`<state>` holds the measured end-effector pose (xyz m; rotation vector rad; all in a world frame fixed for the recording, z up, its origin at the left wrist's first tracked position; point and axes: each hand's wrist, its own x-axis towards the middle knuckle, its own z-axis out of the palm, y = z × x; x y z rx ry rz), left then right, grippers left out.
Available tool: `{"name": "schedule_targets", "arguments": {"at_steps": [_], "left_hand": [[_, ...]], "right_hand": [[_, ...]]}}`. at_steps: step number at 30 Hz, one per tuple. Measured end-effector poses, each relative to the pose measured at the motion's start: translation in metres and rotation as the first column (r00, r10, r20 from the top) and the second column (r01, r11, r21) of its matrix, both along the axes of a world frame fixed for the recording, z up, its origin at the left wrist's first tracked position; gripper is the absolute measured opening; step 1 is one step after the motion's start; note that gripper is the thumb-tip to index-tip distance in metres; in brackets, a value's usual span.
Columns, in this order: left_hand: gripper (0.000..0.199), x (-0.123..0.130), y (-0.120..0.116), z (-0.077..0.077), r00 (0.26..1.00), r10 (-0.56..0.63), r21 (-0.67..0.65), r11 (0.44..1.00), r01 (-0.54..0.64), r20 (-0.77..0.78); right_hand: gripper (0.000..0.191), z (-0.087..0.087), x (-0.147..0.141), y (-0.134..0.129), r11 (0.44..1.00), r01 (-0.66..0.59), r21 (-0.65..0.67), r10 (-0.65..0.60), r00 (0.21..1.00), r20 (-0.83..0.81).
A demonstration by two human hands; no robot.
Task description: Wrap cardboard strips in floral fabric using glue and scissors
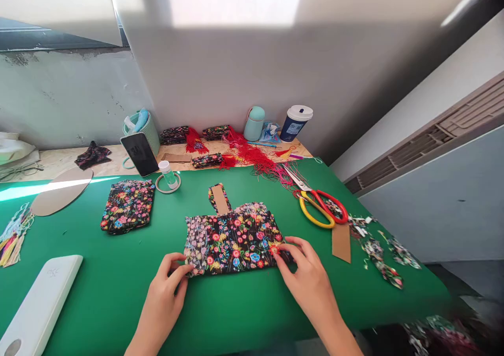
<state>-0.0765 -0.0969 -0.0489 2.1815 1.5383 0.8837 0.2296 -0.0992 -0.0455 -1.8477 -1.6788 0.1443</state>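
A black floral cloth (236, 240) lies folded on the green mat (236, 303). My left hand (167, 288) pinches its lower left corner between thumb and fingers. At the lower right edge, my right hand (303, 272) grips the same cloth with thumb and forefinger. Just behind the cloth is a tan card strip (221, 198) on a small floral piece, which touches the cloth's back edge. A second folded floral cloth (129, 206) rests to the left, apart from both hands.
Red- and yellow-handled scissors (317, 206), a tan card (341, 243) and fabric scraps (380, 261) lie right. At left are a white device (43, 303), an oval card (61, 192) and tassels (16, 235). Behind stand a phone (139, 154), a bottle (254, 124) and a cup (296, 123).
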Motion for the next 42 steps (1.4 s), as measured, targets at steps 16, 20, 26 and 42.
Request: {"name": "schedule_targets", "arguments": {"at_steps": [16,20,26,42], "left_hand": [[0.034,0.03,-0.001,-0.005,0.552,0.503,-0.515,0.844,-0.149,0.665],[0.036,0.031,0.002,-0.005,0.438,0.562,-0.588,0.804,-0.088,0.702],[0.042,0.038,0.0,-0.004,0.291,0.669,-0.697,0.717,-0.01,0.684],[0.038,0.067,0.015,0.019,0.507,0.444,-0.535,0.844,0.04,0.739]], "right_hand": [[0.031,0.02,-0.058,0.014,0.885,-0.463,-0.053,0.466,0.874,0.138],[0.031,0.025,-0.074,0.014,0.842,-0.524,-0.125,0.526,0.85,-0.021],[0.031,0.035,-0.095,0.007,0.816,-0.553,-0.169,0.441,0.783,-0.439],[0.06,0.018,-0.116,0.013,0.803,-0.594,-0.051,0.045,0.147,-0.988]]}}
